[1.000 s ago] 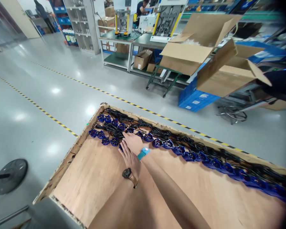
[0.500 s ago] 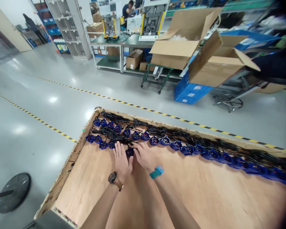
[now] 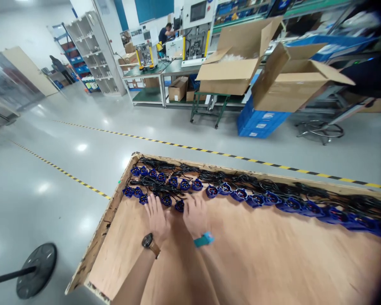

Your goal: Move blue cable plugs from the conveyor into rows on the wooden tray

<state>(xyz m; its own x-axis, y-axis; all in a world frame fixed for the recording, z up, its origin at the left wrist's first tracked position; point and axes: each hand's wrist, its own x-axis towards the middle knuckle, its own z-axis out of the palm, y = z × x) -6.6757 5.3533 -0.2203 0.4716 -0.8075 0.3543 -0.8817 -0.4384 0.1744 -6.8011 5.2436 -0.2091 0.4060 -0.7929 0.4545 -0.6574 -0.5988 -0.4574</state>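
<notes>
Blue round housings with coloured wires inside and bundled black cables (image 3: pixel 152 183) lie in rows along the far side of a shallow wooden crate (image 3: pixel 120 237). My left hand (image 3: pixel 158 220) lies flat, fingers stretched, its tips at the front row beside a blue housing (image 3: pixel 167 200). My right hand (image 3: pixel 195 215) is just right of another blue housing (image 3: pixel 179 206), fingers extended and seemingly touching its side. Neither hand is wrapped round anything. The long back row of blue housings (image 3: pixel 240 194) runs off to the right.
Low wooden walls edge the crate. Beyond the striped floor tape (image 3: pixel 190 147) stand open cardboard boxes (image 3: pixel 228 74), blue bins (image 3: pixel 260 123) and a workbench (image 3: pixel 146 72). A person (image 3: pixel 167 34) sits at the back. A round black stand base (image 3: pixel 36 271) is at lower left.
My left hand has shifted left along the front row, uncovering a housing. The right hand now sits closer beside the rightmost front housing. The camera view has tilted up slightly.
</notes>
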